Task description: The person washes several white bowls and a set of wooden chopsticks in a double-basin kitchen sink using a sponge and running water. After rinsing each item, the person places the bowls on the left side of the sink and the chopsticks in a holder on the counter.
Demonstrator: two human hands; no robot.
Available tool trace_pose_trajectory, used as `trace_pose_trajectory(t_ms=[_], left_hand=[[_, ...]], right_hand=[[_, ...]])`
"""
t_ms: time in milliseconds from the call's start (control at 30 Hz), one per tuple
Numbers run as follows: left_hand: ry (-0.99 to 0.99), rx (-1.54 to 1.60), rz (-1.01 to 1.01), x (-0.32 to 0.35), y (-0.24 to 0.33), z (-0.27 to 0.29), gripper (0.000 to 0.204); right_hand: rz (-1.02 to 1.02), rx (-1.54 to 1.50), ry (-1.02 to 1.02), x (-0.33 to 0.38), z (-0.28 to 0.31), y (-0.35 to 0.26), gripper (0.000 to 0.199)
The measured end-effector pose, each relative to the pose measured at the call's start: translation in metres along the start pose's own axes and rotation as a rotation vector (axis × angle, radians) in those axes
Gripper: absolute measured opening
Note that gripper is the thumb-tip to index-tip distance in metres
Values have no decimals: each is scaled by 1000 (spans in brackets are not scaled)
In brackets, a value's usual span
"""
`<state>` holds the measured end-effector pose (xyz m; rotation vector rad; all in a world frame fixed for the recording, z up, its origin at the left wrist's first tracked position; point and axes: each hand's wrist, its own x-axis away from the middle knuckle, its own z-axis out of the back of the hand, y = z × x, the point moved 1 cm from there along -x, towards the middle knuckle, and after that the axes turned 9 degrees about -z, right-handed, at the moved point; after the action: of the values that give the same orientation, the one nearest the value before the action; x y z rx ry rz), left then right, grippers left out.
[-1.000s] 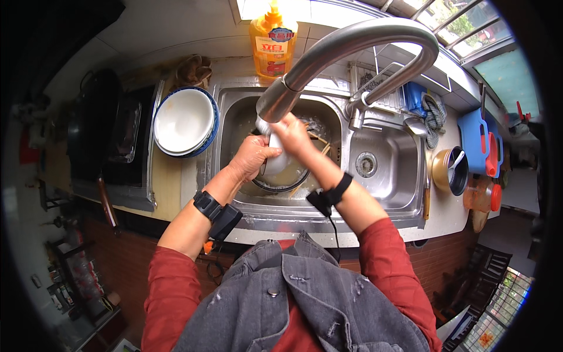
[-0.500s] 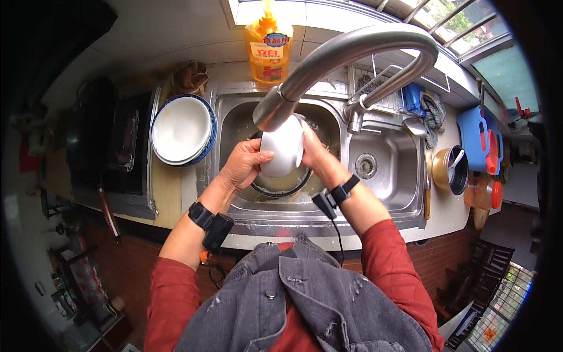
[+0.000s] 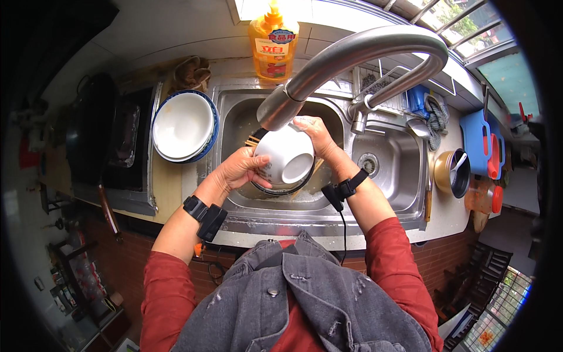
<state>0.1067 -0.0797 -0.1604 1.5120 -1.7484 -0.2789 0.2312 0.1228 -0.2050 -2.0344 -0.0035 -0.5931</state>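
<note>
Both hands hold a white bowl (image 3: 286,159) upside down and tilted over the left basin of a steel sink (image 3: 234,126), just below the spout of a curved steel tap (image 3: 358,56). My left hand (image 3: 241,169) grips the bowl's left side. My right hand (image 3: 315,136) rests on its upper right rim. Under the bowl lie another dish with a dark rim (image 3: 281,190) and some wooden chopsticks (image 3: 252,141).
A stack of white, blue-rimmed bowls (image 3: 183,126) sits on the counter left of the sink, beside a black stove (image 3: 114,141). An orange soap bottle (image 3: 272,44) stands behind. A brown pot (image 3: 451,171) and blue cutting board (image 3: 478,138) lie to the right.
The bowl has come up out of the basin and been turned over, bottom now facing up under the tap. Both hands rose with it.
</note>
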Motion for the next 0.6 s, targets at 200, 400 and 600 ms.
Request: trace_pose_trajectory(t_ms=[200,400,600], left_hand=[[79,-102,1,-2,-6,1,40],[266,-9,-79,-12,-16,0,28],[250,143,-112,-14,-9,11,23]], right_hand=[[152,549,-3,1,-24,-21,27],[696,1345,25,6,-76,-24,29],[187,636,210,-14,-45,-30,28]])
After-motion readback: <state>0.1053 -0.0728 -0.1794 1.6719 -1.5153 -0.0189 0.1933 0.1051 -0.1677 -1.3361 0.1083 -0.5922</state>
